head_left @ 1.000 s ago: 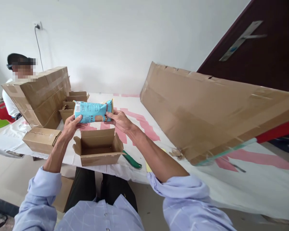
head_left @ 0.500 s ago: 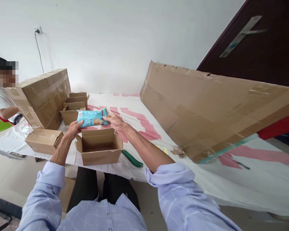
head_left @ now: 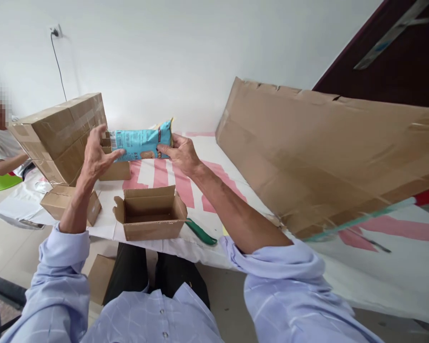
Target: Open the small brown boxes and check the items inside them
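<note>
A light-blue printed packet point(head_left: 141, 143) is held up level above the table, beyond an open cardboard box point(head_left: 155, 226). My right hand point(head_left: 184, 153) grips its right end, thumb on the front. At the packet's left end is my left hand point(head_left: 97, 153), its thumb touching the front and its fingers raised apart from the thumb. The open box stands upright near the table's front edge with its flaps up; its visible inside holds nothing I can make out. Beside its right side lies a curved green object point(head_left: 201, 232).
A closed carton point(head_left: 62, 200) sits at the left, before a stack of taped cartons point(head_left: 66, 128). Behind my left hand is another open box point(head_left: 116, 170). A large cardboard sheet point(head_left: 325, 157) leans at the right. Someone in white point(head_left: 2, 143) sits far left.
Both hands have lifted the packet higher and away from the open box. The fingers of my left hand have spread from its left end. The whole view has shifted slightly.
</note>
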### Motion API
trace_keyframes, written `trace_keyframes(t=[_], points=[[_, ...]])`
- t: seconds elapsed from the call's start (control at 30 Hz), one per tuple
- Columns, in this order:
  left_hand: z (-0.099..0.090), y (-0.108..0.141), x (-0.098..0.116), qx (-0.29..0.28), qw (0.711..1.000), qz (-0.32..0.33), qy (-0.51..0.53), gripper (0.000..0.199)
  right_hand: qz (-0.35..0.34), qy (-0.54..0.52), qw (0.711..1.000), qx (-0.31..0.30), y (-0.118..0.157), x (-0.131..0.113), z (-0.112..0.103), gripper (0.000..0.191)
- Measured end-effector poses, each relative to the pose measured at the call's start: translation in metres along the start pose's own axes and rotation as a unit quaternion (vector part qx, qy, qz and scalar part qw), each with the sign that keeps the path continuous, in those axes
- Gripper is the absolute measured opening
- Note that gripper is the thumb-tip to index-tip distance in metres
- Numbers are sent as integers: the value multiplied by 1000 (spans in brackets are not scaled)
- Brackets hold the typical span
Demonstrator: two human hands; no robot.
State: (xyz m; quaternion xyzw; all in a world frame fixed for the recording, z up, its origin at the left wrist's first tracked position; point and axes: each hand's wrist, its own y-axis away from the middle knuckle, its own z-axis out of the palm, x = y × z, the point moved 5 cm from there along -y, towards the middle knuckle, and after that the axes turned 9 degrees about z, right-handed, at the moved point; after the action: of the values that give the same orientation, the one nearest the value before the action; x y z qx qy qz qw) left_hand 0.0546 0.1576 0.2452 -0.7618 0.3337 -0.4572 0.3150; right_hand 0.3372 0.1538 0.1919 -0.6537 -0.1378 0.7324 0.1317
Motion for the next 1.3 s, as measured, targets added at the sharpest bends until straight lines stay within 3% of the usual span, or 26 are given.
trace_keyframes(t=[0.07, 0.17, 0.27, 0.37, 0.57, 0.67, 0.8, 0.93, 1.07, 1.2, 1.3], points=[[1, -16, 28, -58, 984, 89, -146, 97, -24, 34, 999, -3, -1, -5, 8, 43], [29, -17, 45, -205, 931, 125, -276, 81, -32, 54, 998, -18, 3, 6, 27, 43], [58, -3, 34, -311, 885, 110, -328, 62, -21, 63, 997, -37, 12, 23, 41, 44], [70, 7, 5, -337, 868, 60, -360, 49, 24, 96, 992, -73, 24, 35, 37, 51], [70, 21, -66, -355, 843, -30, -404, 41, 133, 239, 959, -75, 66, 54, -26, 71], [76, 35, -102, -361, 834, -65, -413, 39, 208, 262, 938, -92, 90, 70, -48, 67], [85, 56, -144, -349, 833, -107, -416, 34, 252, 257, 924, -130, 105, 87, -51, 47], [86, 73, -172, -294, 845, -154, -420, 40, 260, 261, 924, -106, 104, 92, -50, 33], [81, 103, -187, -214, 855, -220, -419, 42, 266, 255, 926, -83, 105, 93, -53, 37], [90, 137, -207, -193, 864, -284, -368, 39, 285, 234, 927, -66, 107, 97, -58, 43], [99, 143, -225, -174, 875, -306, -333, 39, 262, 234, 935, -47, 105, 95, -62, 45]])
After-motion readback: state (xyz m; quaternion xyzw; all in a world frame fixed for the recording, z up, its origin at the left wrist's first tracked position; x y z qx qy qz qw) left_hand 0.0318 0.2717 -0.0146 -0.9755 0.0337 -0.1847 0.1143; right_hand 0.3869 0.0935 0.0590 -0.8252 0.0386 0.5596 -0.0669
